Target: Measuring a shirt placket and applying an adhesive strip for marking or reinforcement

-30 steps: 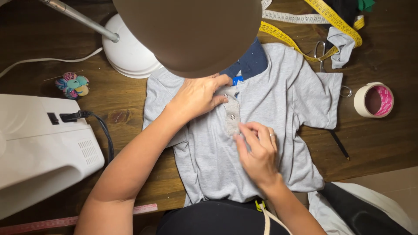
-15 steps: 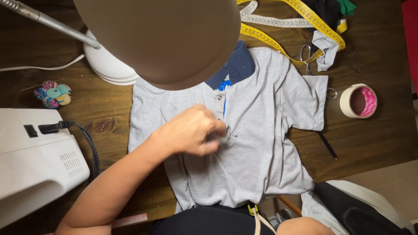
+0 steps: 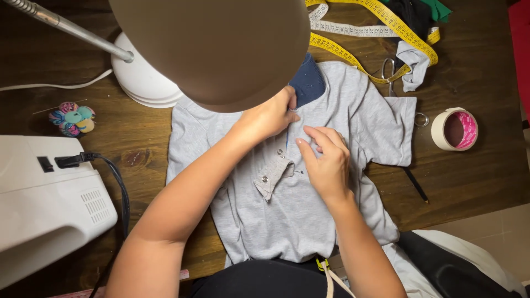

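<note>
A small grey short-sleeved shirt [image 3: 309, 221] with a dark blue collar [image 3: 307, 83] lies flat on the wooden table [image 3: 469, 176]. Its front placket flap [image 3: 271, 175], with metal snaps, is folded open to the lower left. My left hand [image 3: 271, 117] pinches the shirt fabric just below the collar, partly under the lamp shade. My right hand [image 3: 327, 159] rests on the shirt right of the placket, fingers pressing the fabric near the opening.
A tan lamp shade [image 3: 221, 47] on a white base [image 3: 144, 83] hides the top middle. A white sewing machine [image 3: 47, 204] stands at left beside a colourful pincushion [image 3: 72, 118]. Yellow measuring tape [image 3: 386, 16], scissors [image 3: 390, 72], a tape roll [image 3: 455, 129] and a black pencil [image 3: 415, 184] lie at right.
The view shifted. My left hand moved up from the placket to the collar. My right hand, out of view half a second ago, is back on the shirt; the placket flap now lies open.
</note>
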